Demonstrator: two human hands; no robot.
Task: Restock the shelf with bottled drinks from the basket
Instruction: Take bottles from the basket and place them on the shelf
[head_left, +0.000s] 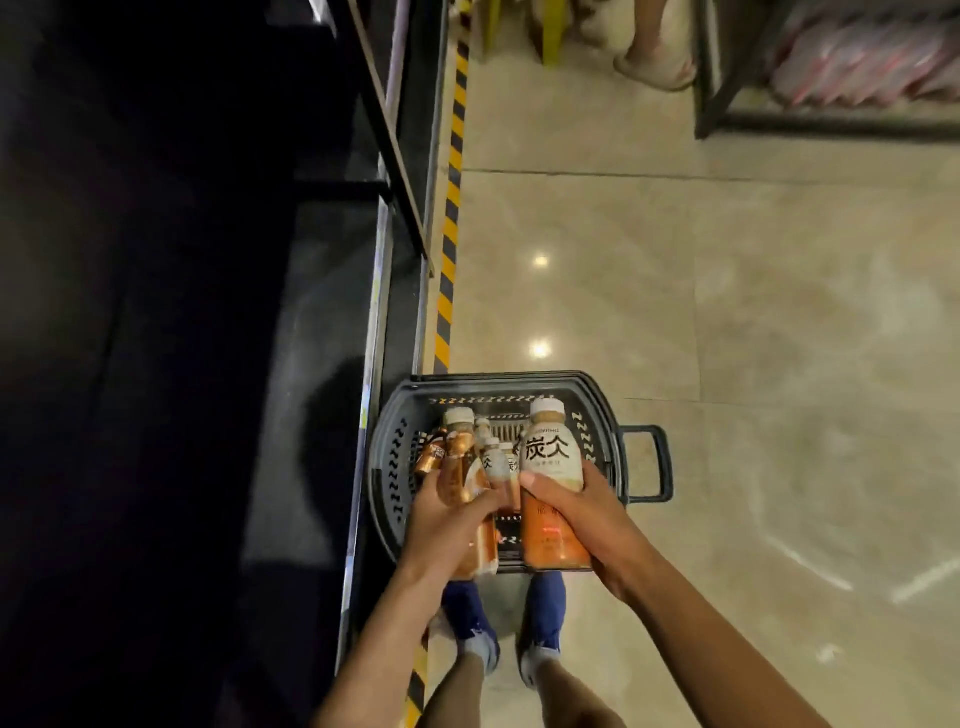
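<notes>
Gripped at mid-body: right hand (587, 512) curls round white-labelled bottle (550, 452), left hand (447, 525) round brown bottle (460, 462); seemingly full, weighty, stiff, slick plastic, best held at waist.

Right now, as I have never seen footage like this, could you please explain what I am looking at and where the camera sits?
There is no machine here. A person wears one camera on the head, and it looks down, so you see their own arms. The left hand grips an orange bottle. The right hand grips a white-label bottle. Both are held over a dark basket, which stands on the tiled floor and has more small bottles in it. The dark shelf runs along the left. The blue shoes at the bottom are the person's own.
</notes>
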